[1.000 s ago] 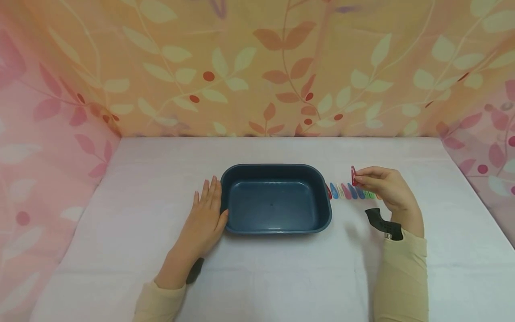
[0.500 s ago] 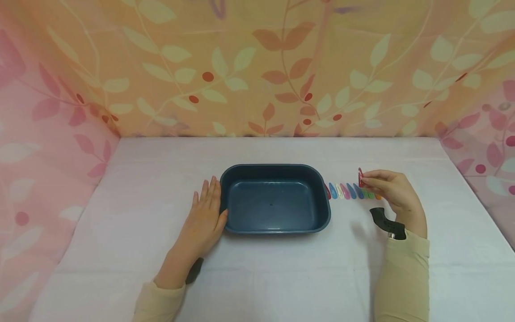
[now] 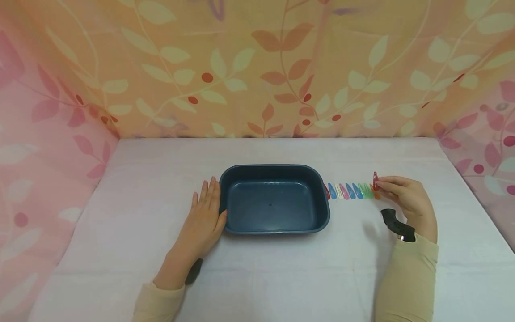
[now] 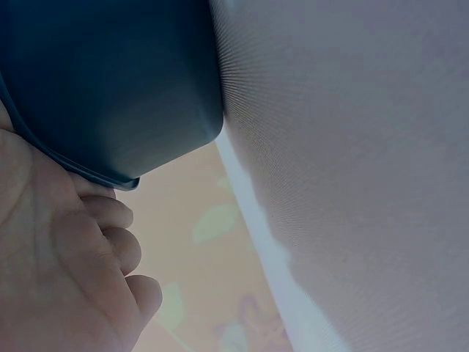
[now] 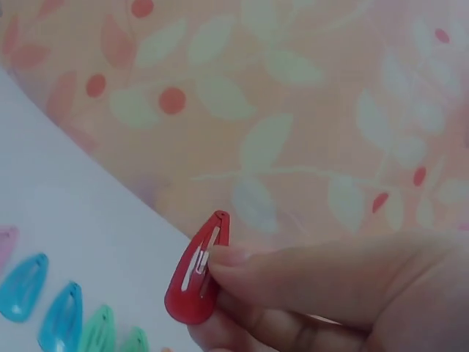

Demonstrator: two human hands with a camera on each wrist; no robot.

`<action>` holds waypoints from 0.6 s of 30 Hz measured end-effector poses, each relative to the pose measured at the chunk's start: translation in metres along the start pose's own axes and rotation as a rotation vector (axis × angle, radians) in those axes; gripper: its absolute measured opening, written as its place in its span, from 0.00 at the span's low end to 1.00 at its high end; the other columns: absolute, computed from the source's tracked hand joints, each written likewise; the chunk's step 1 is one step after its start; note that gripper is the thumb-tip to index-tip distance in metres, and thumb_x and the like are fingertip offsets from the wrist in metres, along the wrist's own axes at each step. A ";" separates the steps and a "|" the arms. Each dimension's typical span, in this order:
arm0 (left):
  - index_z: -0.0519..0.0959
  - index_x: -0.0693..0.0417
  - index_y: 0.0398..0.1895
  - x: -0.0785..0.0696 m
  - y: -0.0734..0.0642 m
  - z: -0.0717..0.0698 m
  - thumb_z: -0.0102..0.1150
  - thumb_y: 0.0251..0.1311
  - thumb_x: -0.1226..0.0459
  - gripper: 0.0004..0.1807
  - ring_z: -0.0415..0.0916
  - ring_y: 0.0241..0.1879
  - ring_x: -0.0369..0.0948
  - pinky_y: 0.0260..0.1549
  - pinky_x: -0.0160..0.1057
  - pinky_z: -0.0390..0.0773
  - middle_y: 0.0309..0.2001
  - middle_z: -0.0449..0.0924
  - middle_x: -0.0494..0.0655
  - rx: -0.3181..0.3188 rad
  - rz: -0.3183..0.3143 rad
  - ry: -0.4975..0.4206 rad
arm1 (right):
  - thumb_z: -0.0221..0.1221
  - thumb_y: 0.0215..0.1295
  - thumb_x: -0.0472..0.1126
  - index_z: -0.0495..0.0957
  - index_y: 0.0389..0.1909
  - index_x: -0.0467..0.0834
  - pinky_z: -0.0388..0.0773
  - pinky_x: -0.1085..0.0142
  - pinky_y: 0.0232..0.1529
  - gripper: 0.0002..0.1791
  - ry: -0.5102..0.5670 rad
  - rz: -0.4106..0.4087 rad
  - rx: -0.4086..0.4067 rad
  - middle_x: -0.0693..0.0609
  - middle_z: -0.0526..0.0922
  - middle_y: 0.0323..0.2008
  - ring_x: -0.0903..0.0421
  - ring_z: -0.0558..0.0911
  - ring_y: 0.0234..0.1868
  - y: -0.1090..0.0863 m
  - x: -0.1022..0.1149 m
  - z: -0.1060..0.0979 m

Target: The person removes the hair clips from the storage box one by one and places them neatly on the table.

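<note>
My right hand (image 3: 410,199) pinches a red snap hair clip (image 5: 192,282) between thumb and fingers, narrow end up. It is held over the right end of a row of hair clips on the white cloth. In that row I see a pink clip (image 3: 344,191), blue clips (image 3: 351,191), green clips (image 3: 368,191) and an orange clip (image 3: 377,195) partly behind the right hand. A dark blue plastic basin (image 3: 270,205) stands left of the row. My left hand (image 3: 203,219) rests with straight fingers against the basin's left side, palm at its rim in the left wrist view.
The row's leftmost red clip (image 3: 327,191) lies right at the basin's right side. White cloth (image 3: 289,277) covers the table. A leaf-patterned curtain (image 3: 225,67) hangs along the back and both sides.
My right hand has moved right and slightly nearer with the red hair clip, from above the middle of the row to its right end. The left hand and basin have stayed put.
</note>
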State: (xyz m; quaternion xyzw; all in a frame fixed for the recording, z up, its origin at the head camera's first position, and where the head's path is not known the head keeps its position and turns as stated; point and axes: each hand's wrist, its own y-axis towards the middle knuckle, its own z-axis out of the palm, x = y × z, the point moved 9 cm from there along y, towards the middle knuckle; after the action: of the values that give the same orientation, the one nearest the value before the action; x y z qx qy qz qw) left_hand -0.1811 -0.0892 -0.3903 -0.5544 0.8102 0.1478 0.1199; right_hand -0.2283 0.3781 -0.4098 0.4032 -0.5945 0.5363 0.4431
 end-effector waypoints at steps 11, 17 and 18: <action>0.43 0.71 0.71 -0.001 0.000 -0.001 0.44 0.68 0.59 0.37 0.33 0.72 0.55 0.66 0.59 0.40 0.73 0.36 0.61 0.008 -0.005 0.003 | 0.63 0.59 0.34 0.87 0.27 0.48 0.78 0.74 0.34 0.07 0.027 0.089 -0.057 0.59 0.85 0.28 0.64 0.83 0.30 -0.004 -0.018 -0.020; 0.43 0.70 0.72 0.000 0.000 0.000 0.44 0.68 0.59 0.38 0.32 0.72 0.53 0.66 0.59 0.40 0.74 0.36 0.61 0.004 -0.006 0.000 | 0.64 0.57 0.31 0.87 0.25 0.46 0.78 0.74 0.33 0.08 0.069 0.077 -0.075 0.58 0.85 0.27 0.65 0.82 0.29 -0.003 -0.024 -0.026; 0.43 0.70 0.72 0.000 0.000 0.000 0.44 0.68 0.59 0.38 0.32 0.72 0.53 0.66 0.59 0.40 0.74 0.36 0.61 0.003 -0.006 -0.001 | 0.63 0.57 0.30 0.87 0.25 0.45 0.78 0.74 0.33 0.09 0.085 0.071 -0.076 0.57 0.85 0.27 0.65 0.82 0.28 -0.002 -0.025 -0.027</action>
State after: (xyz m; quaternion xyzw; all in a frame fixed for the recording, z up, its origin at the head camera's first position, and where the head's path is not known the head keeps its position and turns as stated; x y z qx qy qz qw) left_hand -0.1807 -0.0894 -0.3905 -0.5566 0.8087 0.1465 0.1214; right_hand -0.2169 0.4045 -0.4322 0.3415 -0.6092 0.5453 0.4636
